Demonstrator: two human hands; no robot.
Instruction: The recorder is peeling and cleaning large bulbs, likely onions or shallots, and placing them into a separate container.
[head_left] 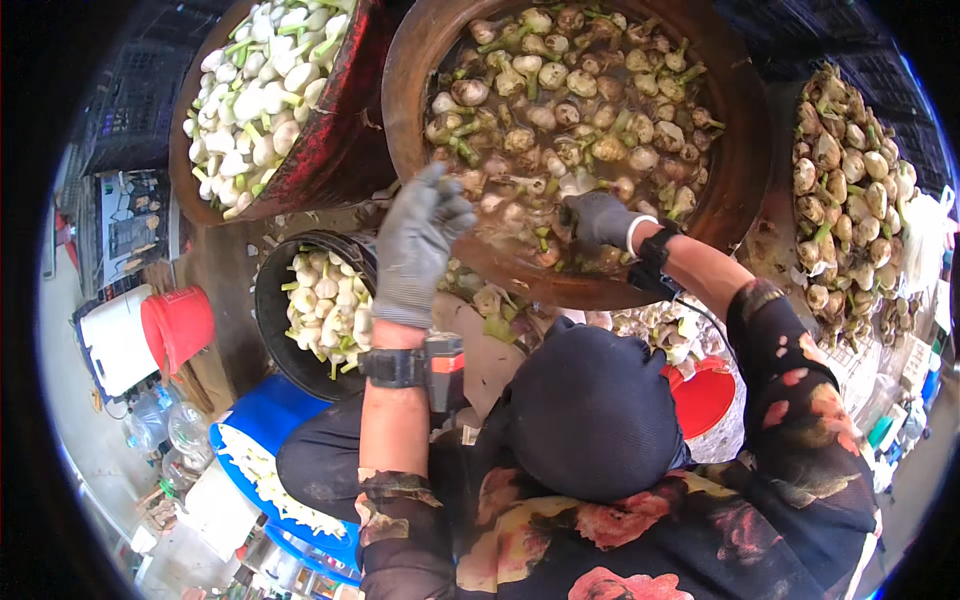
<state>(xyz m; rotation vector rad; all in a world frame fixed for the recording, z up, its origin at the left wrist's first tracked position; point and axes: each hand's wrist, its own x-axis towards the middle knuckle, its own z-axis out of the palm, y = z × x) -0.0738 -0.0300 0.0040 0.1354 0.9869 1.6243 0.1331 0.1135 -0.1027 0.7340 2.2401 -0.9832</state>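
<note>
A wide brown basin (pixel 745 150) holds murky water with many unpeeled garlic bulbs (pixel 610 148) floating in it, some with green stem stubs. My left hand (pixel 425 235), in a grey glove, is raised over the basin's near left rim with its fingers curled inward; what they hold, if anything, is hidden. My right hand (pixel 603 220), also gloved, is low at the water in the near part of the basin, fingers closed. A pale piece of garlic (pixel 576 184) shows at its fingertips, and I cannot tell whether it is gripped.
A red-brown tub (pixel 330 140) of white peeled garlic tilts at upper left. Below it stands a black bucket (pixel 268 300) of garlic. Unwashed garlic (pixel 850 190) is heaped at right. A blue tub (pixel 240 405) with pale scraps and a red bucket (pixel 705 395) stand close by me.
</note>
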